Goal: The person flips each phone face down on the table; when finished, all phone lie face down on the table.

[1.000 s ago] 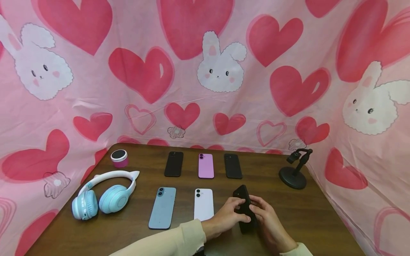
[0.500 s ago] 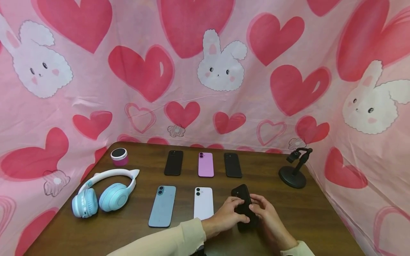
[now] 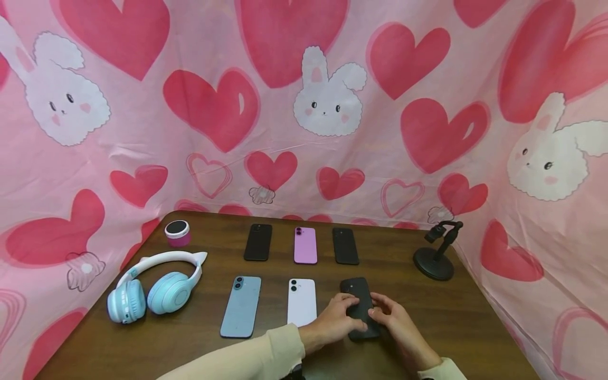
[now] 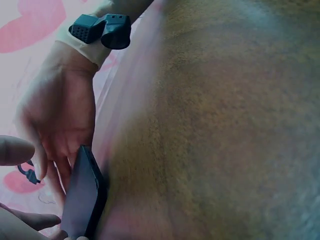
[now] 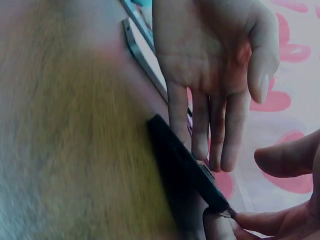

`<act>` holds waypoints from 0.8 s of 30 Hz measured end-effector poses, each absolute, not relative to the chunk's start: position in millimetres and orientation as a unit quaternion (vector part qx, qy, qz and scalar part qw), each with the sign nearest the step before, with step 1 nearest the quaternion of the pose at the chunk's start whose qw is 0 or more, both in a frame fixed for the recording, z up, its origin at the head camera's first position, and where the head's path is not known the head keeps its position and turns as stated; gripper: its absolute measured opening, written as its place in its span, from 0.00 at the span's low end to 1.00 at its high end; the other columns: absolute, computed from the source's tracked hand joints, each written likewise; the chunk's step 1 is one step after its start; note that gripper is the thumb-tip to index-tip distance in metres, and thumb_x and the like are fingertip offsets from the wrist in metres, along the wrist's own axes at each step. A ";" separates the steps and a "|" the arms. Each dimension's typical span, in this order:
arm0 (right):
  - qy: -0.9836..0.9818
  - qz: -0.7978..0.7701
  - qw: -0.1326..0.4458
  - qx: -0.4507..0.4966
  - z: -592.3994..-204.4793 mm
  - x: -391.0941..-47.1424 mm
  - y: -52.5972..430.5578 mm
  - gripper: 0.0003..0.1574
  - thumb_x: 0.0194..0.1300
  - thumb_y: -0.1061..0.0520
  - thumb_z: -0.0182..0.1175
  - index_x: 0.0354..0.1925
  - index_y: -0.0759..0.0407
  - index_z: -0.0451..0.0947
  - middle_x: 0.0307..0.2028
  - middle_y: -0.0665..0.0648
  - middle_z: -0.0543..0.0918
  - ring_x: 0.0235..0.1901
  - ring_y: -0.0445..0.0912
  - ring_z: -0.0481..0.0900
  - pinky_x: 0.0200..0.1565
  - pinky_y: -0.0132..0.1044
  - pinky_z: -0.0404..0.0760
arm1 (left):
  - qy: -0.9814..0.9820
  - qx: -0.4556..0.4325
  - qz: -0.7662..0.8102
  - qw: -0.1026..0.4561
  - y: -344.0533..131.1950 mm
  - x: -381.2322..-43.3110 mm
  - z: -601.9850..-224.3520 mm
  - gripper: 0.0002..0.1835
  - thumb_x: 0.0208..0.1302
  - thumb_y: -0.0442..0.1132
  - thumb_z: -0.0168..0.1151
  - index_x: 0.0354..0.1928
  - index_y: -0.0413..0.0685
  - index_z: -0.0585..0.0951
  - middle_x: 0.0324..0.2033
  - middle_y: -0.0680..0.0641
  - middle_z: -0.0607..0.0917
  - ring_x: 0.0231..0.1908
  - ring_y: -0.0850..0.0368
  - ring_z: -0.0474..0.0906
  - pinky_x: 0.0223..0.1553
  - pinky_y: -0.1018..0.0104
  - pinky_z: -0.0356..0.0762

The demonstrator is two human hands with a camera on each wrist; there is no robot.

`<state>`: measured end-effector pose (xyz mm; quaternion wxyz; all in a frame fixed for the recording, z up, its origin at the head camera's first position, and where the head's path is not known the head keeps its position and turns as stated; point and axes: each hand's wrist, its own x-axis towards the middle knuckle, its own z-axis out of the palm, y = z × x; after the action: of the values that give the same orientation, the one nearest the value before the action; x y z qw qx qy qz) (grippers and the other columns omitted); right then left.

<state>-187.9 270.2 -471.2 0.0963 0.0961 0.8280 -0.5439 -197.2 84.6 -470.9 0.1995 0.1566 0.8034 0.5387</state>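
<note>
A black smartphone (image 3: pixel 362 298) is between my two hands near the front right of the table, back upward and slightly tilted. My left hand (image 3: pixel 334 319) holds its left side, with fingertips and thumb over the back. At the right edge, my right hand (image 3: pixel 398 323) grips the phone with thumb and fingers. The right wrist view shows the phone edge (image 5: pixel 187 155) raised above a shadow. Left of it lie a white smartphone (image 3: pixel 301 301), partly hidden by my left wrist, and a blue smartphone (image 3: pixel 240 306).
Behind lie a black phone (image 3: pixel 258 243), a pink phone (image 3: pixel 305 245) and another black phone (image 3: pixel 345 246). Blue-white headphones (image 3: pixel 168 293) and a small pink speaker (image 3: pixel 178 235) occupy the left. A black stand (image 3: pixel 434 263) is at right. Patterned cloth (image 3: pixel 328 169) encloses the wooden table.
The black smartphone has tipped down from a steep lean to nearly flat, its back turning upward. Both hands have stayed on it and shifted only slightly.
</note>
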 end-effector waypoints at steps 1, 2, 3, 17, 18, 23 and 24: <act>0.834 -0.534 0.098 0.095 -471.9 -188.6 270.5 0.33 0.71 0.56 0.60 0.69 0.70 0.68 0.59 0.66 0.80 0.54 0.50 0.77 0.52 0.38 0.75 | 0.803 0.157 0.538 0.199 84.3 -197.1 -471.2 0.37 0.53 0.47 0.71 0.67 0.41 0.76 0.66 0.49 0.72 0.69 0.44 0.66 0.72 0.41 0.63; 0.838 -0.528 0.099 0.094 -472.7 -189.2 270.8 0.33 0.71 0.56 0.60 0.69 0.70 0.68 0.58 0.65 0.81 0.53 0.50 0.77 0.51 0.39 0.76 | 0.803 0.158 0.539 0.199 84.1 -196.9 -471.5 0.38 0.54 0.47 0.71 0.67 0.41 0.76 0.66 0.49 0.72 0.69 0.44 0.66 0.72 0.42 0.63; 0.842 -0.523 0.101 0.093 -473.0 -189.5 271.0 0.33 0.70 0.56 0.60 0.68 0.70 0.69 0.57 0.65 0.81 0.52 0.50 0.77 0.51 0.39 0.77 | 0.803 0.159 0.539 0.198 83.9 -196.6 -471.8 0.38 0.54 0.47 0.71 0.67 0.41 0.76 0.66 0.49 0.72 0.70 0.44 0.66 0.72 0.42 0.63; 0.867 -0.480 0.098 0.091 -471.1 -188.9 271.1 0.33 0.68 0.54 0.62 0.67 0.67 0.72 0.54 0.61 0.83 0.49 0.48 0.79 0.50 0.44 0.80 | 0.802 0.159 0.543 0.193 84.1 -197.6 -474.2 0.38 0.54 0.46 0.71 0.68 0.41 0.75 0.66 0.49 0.72 0.70 0.44 0.65 0.72 0.43 0.63; 0.870 -0.474 0.098 0.091 -471.4 -188.7 271.4 0.33 0.68 0.53 0.62 0.67 0.66 0.72 0.54 0.61 0.83 0.50 0.49 0.79 0.51 0.45 0.79 | 0.802 0.160 0.543 0.192 83.9 -197.5 -474.0 0.38 0.54 0.46 0.71 0.68 0.41 0.75 0.67 0.49 0.72 0.70 0.44 0.65 0.72 0.43 0.63; 0.884 -0.452 0.087 0.084 -473.5 -186.2 272.9 0.32 0.68 0.52 0.63 0.66 0.63 0.75 0.57 0.60 0.83 0.53 0.50 0.79 0.54 0.47 0.78 | 0.799 0.152 0.553 0.179 81.1 -196.6 -475.3 0.38 0.54 0.45 0.71 0.68 0.39 0.75 0.68 0.46 0.72 0.70 0.42 0.66 0.71 0.41 0.63; 0.884 -0.452 0.084 0.083 -474.0 -185.6 273.2 0.31 0.68 0.52 0.63 0.66 0.62 0.75 0.57 0.59 0.83 0.54 0.49 0.79 0.54 0.47 0.78 | 0.799 0.147 0.557 0.175 80.2 -196.2 -475.8 0.38 0.55 0.45 0.71 0.68 0.39 0.75 0.68 0.45 0.72 0.69 0.42 0.67 0.70 0.41 0.65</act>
<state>-185.6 273.2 -474.0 0.0844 0.0826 0.8842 -0.4520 -196.2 80.2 -475.8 0.1751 0.1471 0.7987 0.5565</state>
